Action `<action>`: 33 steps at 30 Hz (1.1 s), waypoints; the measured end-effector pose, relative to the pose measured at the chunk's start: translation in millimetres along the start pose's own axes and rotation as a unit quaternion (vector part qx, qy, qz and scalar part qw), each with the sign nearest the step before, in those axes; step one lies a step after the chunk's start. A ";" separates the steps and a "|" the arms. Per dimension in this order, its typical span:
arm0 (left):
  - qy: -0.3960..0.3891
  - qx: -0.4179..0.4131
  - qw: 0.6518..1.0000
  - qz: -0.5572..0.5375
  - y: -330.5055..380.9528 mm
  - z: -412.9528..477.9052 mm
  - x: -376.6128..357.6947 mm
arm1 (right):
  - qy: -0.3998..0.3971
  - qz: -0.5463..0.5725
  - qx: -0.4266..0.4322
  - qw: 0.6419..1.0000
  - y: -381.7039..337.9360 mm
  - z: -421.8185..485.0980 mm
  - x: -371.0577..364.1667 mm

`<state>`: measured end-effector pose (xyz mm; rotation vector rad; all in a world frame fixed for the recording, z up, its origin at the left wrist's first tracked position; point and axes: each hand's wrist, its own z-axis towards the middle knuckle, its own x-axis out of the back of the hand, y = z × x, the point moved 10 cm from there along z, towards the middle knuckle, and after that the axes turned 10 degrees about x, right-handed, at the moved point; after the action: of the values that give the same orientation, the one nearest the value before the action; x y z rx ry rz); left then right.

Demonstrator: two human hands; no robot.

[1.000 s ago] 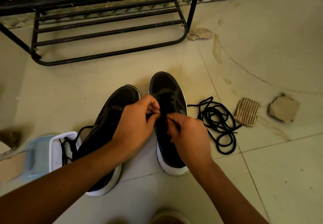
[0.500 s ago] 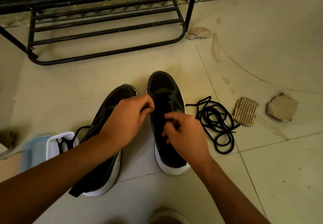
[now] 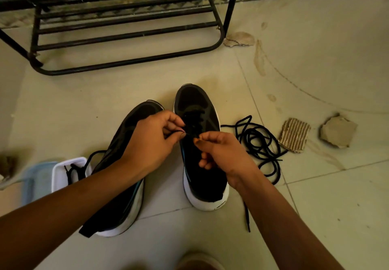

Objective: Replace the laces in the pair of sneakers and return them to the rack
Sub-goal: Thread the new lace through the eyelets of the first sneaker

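**A:** Do we see any words on the shoes?

**B:** We see one small dark mark on the white heel of the right sneaker [image 3: 195,105], just below the right hand [image 3: 221,152]. It is too blurry for us to read.

**A:** How do the shoes look?

**B:** Both are black on top. They have thick white soles and a thin blue line along the side. The right sneaker stands flat on the floor under both hands, with its toe pointing away from us. The left sneaker [image 3: 134,118] tips over to one side under the left hand [image 3: 151,143] and its arm. It is just beside the other shoe.

**A:** What are our hands doing?

**B:** The left hand pinches the thin black lace [image 3: 194,120] between thumb and first finger, over the middle of the right sneaker. The right hand pinches the same lace just beside it, and its other fingers are curled in. The two hands are very close. The lace crosses the front of the shoe just past our fingertips.

**A:** What else is near our hands?

**B:** A loose lace pile [image 3: 259,143] lies on the floor near the right side of the right hand. A lace end [image 3: 246,215] lies below the right wrist. Past the pile we see a ridged cardboard piece [image 3: 294,135] and a torn scrap [image 3: 339,132]. To the left of the left arm sits a white box [image 3: 56,177] with a black lace in it, beside a blue tray [image 3: 33,183]. The black metal rack [image 3: 126,38] stands well beyond both hands.
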<state>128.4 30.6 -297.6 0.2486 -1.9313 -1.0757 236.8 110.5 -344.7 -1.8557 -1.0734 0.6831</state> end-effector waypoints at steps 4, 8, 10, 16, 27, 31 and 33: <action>-0.009 -0.014 1.000 0.013 6.4 -2.9 -3.7 | -0.009 0.033 -0.032 0.999 4.7 1.1 0.1; -0.011 -0.025 0.999 0.028 8.6 -5.0 -4.2 | -0.009 0.040 -0.037 0.998 5.7 2.0 0.7; -0.014 -0.035 0.998 0.045 10.6 -6.3 -5.2 | -0.007 0.043 -0.038 0.998 5.8 2.2 0.8; -0.015 -0.089 0.987 0.133 23.9 -9.3 -10.1 | -0.003 0.055 -0.035 0.998 6.3 2.8 2.2; -0.022 -0.117 0.966 0.230 39.9 -15.8 -20.4 | -0.003 0.055 -0.015 0.998 5.4 3.5 3.2; -0.019 -0.109 0.969 0.222 42.2 -16.1 -18.9 | -0.002 0.063 -0.002 0.998 5.4 2.7 2.7; -0.024 -0.108 0.969 0.221 42.5 -17.2 -22.0 | -0.004 0.061 0.007 0.998 4.8 2.2 2.5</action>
<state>164.4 58.0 -274.4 -0.3195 -1.7775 -0.9824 238.3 112.3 -350.1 -1.9196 -0.9640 0.7661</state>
